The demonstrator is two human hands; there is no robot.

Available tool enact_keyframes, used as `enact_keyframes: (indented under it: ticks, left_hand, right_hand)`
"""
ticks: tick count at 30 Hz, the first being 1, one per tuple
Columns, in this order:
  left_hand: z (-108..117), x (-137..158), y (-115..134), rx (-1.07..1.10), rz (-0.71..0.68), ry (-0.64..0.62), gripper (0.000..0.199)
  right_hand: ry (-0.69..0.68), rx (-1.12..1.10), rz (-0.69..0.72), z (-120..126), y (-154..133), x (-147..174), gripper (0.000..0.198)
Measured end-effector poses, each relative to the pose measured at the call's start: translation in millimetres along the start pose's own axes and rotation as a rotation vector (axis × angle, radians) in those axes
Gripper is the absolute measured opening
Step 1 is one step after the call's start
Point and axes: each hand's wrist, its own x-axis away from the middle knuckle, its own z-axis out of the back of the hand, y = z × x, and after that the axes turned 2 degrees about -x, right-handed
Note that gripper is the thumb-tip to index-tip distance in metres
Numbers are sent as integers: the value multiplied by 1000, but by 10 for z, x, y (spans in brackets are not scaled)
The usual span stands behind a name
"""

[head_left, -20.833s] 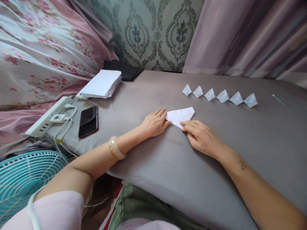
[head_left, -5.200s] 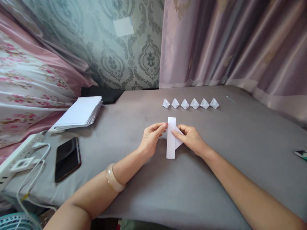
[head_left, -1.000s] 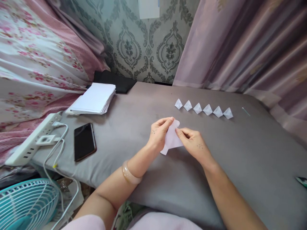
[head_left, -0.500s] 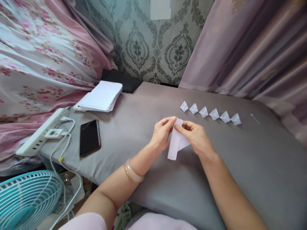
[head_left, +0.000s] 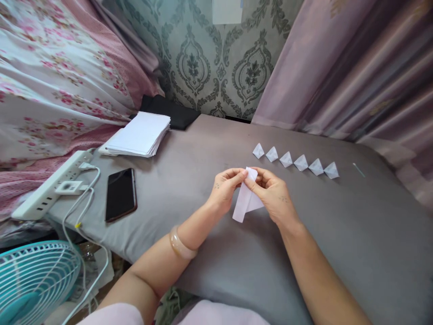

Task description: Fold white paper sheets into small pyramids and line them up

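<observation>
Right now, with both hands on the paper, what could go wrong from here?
The left hand and right hand pinch the paper near its far end; the unheld near end might twist, leaving a crooked crease.
The six small folded papers look unsecured, so a draught from the fan, if running, could shift them.
The cord hangs beside the fan and might get snagged.

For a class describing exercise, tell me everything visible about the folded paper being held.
The folded paper is plain white and looks thin. A long strip slants down, its lower end toward the left, with a flap jutting out on the right. The left hand and right hand pinch it near its top. It seems held above the grey cloth; its back is hidden.
</observation>
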Motion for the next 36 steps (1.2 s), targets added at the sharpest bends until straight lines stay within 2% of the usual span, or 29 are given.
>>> enact_keyframes:
  ticks: [4, 9, 20, 28, 36]
  left_hand:
    - [9, -14, -8, 4, 18, -14, 23]
    - [1, -14, -27, -6, 49, 22, 24]
    - [-22, 14, 33, -7, 32, 69, 20]
    - [-28, 23, 65, 48, 113, 94, 25]
    - [-44, 33, 82, 53, 90, 100, 19]
  right_hand:
    - [9, 0, 21, 41, -12, -7, 36]
    - [52, 16, 53, 68, 39, -33, 35]
    - [57, 49, 122, -17, 19, 16, 30]
    - [100, 211, 259, -35, 14, 41, 27]
    - [54, 447, 471, -53, -52, 77, 28]
